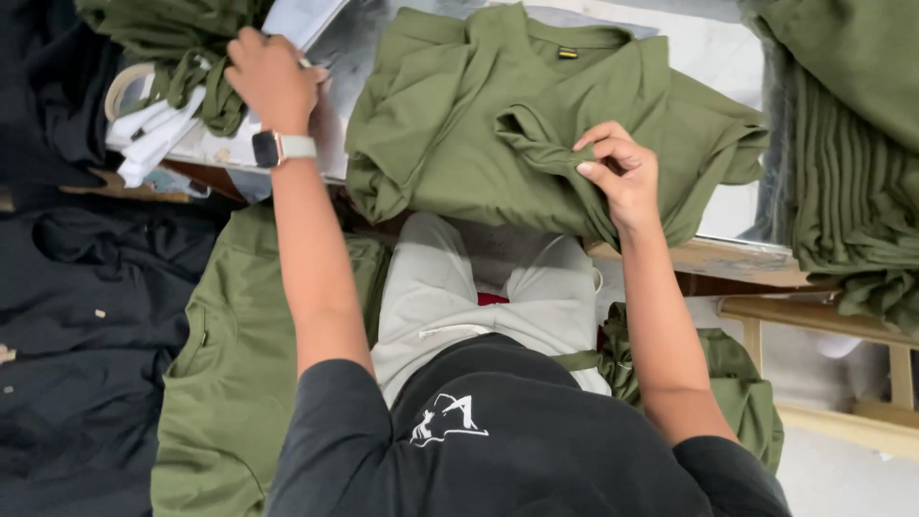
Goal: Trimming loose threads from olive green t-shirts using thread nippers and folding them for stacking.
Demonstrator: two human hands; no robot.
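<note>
Olive cloth, far left of the shirt: the left hand (271, 78) curls over a small olive bundle (196, 81) beside white scraps (153, 129); whether it grips, I cannot tell.
Shirt: olive T-shirt (536, 115) lies rumpled on the table (737, 258), collar away from the person.
Right hand: the right hand (620, 172) pinches a fold near the shirt's front edge.
Stack: folded olive shirts (852, 191) sit right of the shirt.
Risk: a one-handed pinch may drag the shirt crooked or off the edge.
</note>
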